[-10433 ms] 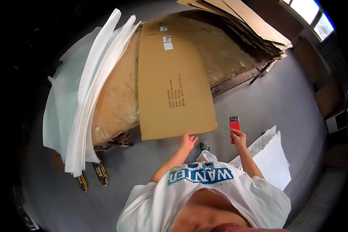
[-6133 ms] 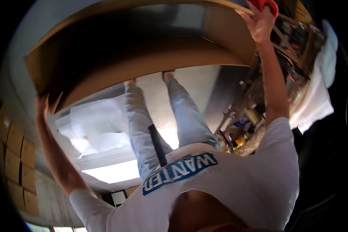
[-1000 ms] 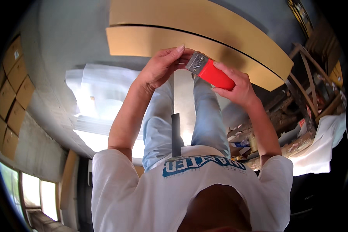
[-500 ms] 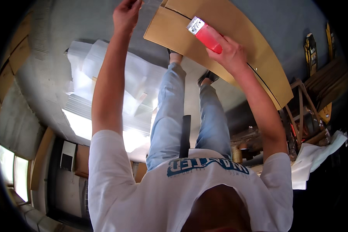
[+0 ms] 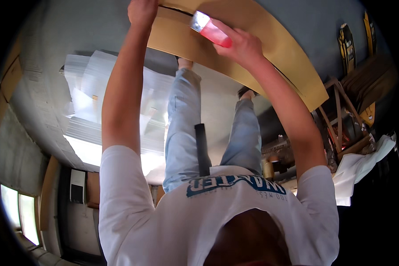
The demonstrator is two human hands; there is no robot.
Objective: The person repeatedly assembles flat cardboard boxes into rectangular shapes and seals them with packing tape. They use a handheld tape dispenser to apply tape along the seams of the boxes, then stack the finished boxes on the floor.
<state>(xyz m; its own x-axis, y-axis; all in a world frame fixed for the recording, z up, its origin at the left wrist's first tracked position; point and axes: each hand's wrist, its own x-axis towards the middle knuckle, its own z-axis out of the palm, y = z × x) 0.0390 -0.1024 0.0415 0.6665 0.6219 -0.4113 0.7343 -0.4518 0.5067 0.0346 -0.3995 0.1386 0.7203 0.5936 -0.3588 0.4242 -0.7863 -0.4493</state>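
A long brown cardboard box (image 5: 177,33) with a dark seam along its length spans the upper middle, its shape bent by the lens. My right hand (image 5: 244,46) is wrapped around a red tool (image 5: 216,35) with a squarish silver end. That end points up and left, over the cardboard near the seam; whether it touches cannot be told. At the top edge of the picture, my left hand (image 5: 142,12) is beside the left end of the cardboard. Its fingers are cut off by the frame, so their grip is hidden.
White translucent sheets (image 5: 104,82) lie on the floor to the left. On the right stand a rusty metal frame (image 5: 339,111) and crumpled white sheeting (image 5: 363,164). Yellow-and-black packages (image 5: 347,48) lie farther off at right. My legs stand close behind the cardboard.
My right hand and the red tool have moved left and slightly up. The cardboard appears shifted left and up as the view moved. My left hand's fingers have gone out of the frame.
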